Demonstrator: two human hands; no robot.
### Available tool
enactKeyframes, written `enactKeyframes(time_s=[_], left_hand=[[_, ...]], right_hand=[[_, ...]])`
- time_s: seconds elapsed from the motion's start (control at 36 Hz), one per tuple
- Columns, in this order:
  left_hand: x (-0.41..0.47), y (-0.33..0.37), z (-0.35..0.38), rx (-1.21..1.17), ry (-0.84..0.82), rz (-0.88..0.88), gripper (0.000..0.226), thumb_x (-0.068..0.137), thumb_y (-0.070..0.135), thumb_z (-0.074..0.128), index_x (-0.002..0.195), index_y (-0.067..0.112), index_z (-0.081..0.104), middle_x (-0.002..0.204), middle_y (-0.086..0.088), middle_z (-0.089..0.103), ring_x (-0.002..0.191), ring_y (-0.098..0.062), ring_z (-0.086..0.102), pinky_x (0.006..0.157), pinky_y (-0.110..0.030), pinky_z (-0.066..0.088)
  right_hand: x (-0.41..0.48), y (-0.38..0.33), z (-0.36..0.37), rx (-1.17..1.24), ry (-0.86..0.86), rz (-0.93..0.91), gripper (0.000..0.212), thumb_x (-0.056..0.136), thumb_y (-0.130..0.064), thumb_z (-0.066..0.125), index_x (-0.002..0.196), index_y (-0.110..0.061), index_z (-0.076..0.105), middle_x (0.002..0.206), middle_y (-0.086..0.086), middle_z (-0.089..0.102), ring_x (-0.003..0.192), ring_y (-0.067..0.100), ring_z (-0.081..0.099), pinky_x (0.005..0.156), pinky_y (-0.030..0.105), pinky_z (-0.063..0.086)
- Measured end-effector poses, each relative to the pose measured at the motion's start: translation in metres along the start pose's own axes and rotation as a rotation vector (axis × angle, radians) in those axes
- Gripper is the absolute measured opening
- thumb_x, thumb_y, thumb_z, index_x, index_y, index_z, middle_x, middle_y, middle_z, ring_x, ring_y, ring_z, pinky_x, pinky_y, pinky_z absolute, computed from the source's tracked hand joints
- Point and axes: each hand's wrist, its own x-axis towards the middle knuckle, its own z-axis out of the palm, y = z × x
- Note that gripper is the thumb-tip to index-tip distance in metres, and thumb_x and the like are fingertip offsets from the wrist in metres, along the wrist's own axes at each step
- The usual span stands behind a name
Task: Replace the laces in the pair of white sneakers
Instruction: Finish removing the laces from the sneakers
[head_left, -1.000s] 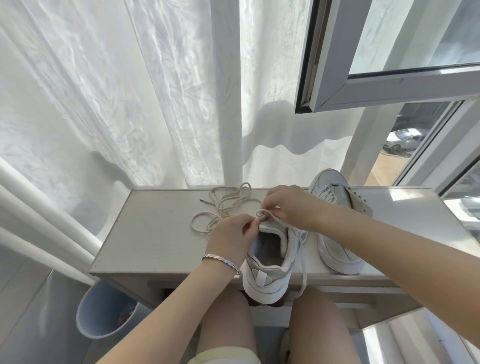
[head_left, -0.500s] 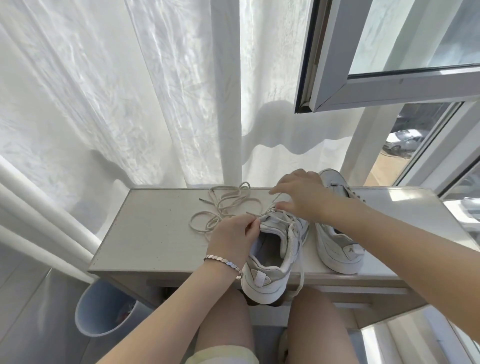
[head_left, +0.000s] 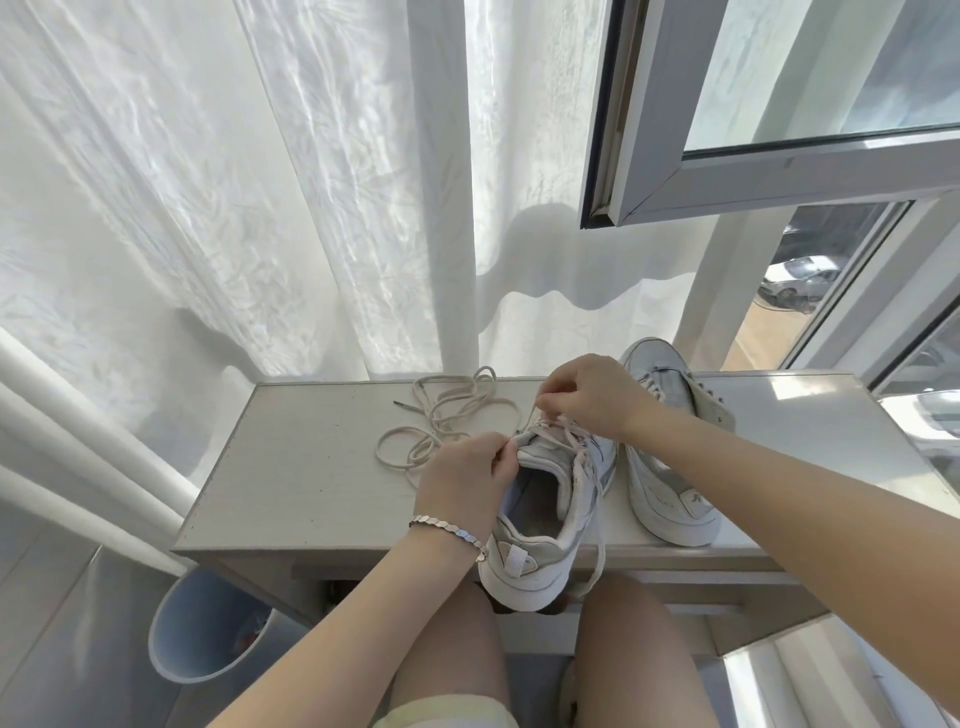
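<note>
My left hand (head_left: 467, 478) pinches the tongue edge of the nearer sneaker (head_left: 545, 530) between thumb and fingertips, with a bracelet (head_left: 449, 530) on that wrist. Just beyond it my right hand (head_left: 592, 400) is curled, its fingertips pinching the lace (head_left: 602, 525) threaded through that shoe; a free end trails down past the heel. The second sneaker (head_left: 670, 488) lies just right of my right fingers. A loose lace (head_left: 447, 421) is coiled on the table (head_left: 311, 467) left of both sets of fingers, near my left knuckles
</note>
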Motion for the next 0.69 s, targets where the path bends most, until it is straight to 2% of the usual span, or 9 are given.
enactKeyframes(time_s=[0.11,0.17,0.22,0.28,0.36,0.44,0.53,0.58,0.69], left_hand=[[-0.003,-0.001,0.002,0.056,0.069,0.033,0.049,0.081,0.043,0.026,0.057,0.008,0.052,0.048,-0.006,0.046,0.049,-0.023,0.041,0.051,-0.034,0.042],[-0.007,-0.004,0.002,0.049,0.1,0.026,0.048,0.083,0.039,0.031,0.057,0.006,0.056,0.048,-0.008,0.05,0.047,-0.021,0.038,0.05,-0.034,0.042],[-0.011,-0.003,-0.001,0.029,0.083,-0.009,0.043,0.086,0.035,0.038,0.06,0.006,0.056,0.052,-0.011,0.052,0.052,-0.022,0.037,0.055,-0.036,0.041],[-0.011,-0.001,-0.005,0.025,0.061,-0.03,0.038,0.091,0.029,0.043,0.066,0.005,0.058,0.058,-0.013,0.056,0.057,-0.024,0.039,0.059,-0.035,0.039],[-0.009,0.005,-0.009,0.055,-0.017,-0.071,0.03,0.095,0.025,0.047,0.074,0.008,0.061,0.066,-0.006,0.058,0.068,-0.023,0.049,0.065,-0.031,0.036],[-0.004,0.012,-0.016,-0.004,-0.004,-0.141,0.026,0.093,0.025,0.048,0.076,0.011,0.063,0.071,0.001,0.061,0.077,-0.02,0.055,0.067,-0.028,0.038],[0.008,0.021,-0.021,-0.059,0.013,-0.065,0.017,0.09,0.024,0.054,0.095,0.017,0.069,0.101,0.006,0.067,0.098,-0.013,0.058,0.087,-0.027,0.043],[0.019,0.026,-0.02,-0.024,-0.15,0.044,0.016,0.088,0.024,0.056,0.098,0.019,0.068,0.104,0.007,0.064,0.102,-0.011,0.055,0.09,-0.026,0.041],[0.038,0.036,-0.009,0.202,-0.468,0.213,0.016,0.085,0.021,0.055,0.097,0.02,0.066,0.097,0.005,0.061,0.101,-0.014,0.054,0.088,-0.029,0.042]], right_hand=[[0.013,0.01,-0.006,0.236,0.264,0.266,0.02,0.09,-0.008,0.053,0.076,-0.002,0.066,0.056,-0.002,0.064,0.045,-0.001,0.06,0.046,0.008,0.041],[0.015,0.015,-0.018,0.176,0.348,0.295,0.021,0.092,-0.009,0.052,0.077,-0.002,0.064,0.06,0.001,0.063,0.041,0.0,0.059,0.044,0.01,0.04],[0.013,0.015,-0.026,0.02,0.312,0.252,0.02,0.092,-0.012,0.054,0.075,-0.007,0.063,0.069,0.005,0.067,0.057,0.007,0.066,0.061,0.018,0.049],[0.007,0.011,-0.028,-0.147,0.234,0.253,0.013,0.09,-0.015,0.057,0.096,-0.006,0.065,0.098,0.01,0.069,0.092,0.022,0.064,0.083,0.031,0.048],[-0.01,0.003,-0.026,-0.315,0.22,0.16,0.04,0.089,-0.021,0.059,0.125,-0.007,0.05,0.122,0.01,0.051,0.118,0.025,0.046,0.095,0.032,0.036],[-0.043,-0.011,-0.022,-0.33,0.249,0.093,0.023,0.091,-0.036,0.053,0.095,-0.014,0.058,0.09,-0.002,0.052,0.096,0.019,0.052,0.074,0.029,0.042],[-0.066,-0.018,-0.012,-0.285,-0.057,0.248,0.044,0.086,-0.054,0.051,0.074,-0.012,0.055,0.077,0.004,0.066,0.075,0.02,0.062,0.065,0.029,0.044],[-0.072,-0.015,-0.002,-0.206,-0.176,0.278,0.044,0.083,-0.055,0.054,0.074,-0.012,0.054,0.075,0.014,0.069,0.063,0.021,0.062,0.063,0.03,0.048],[-0.074,-0.004,0.008,-0.022,-0.134,0.277,0.035,0.077,-0.042,0.061,0.065,-0.012,0.046,0.062,0.008,0.05,0.058,0.017,0.051,0.06,0.033,0.047]])
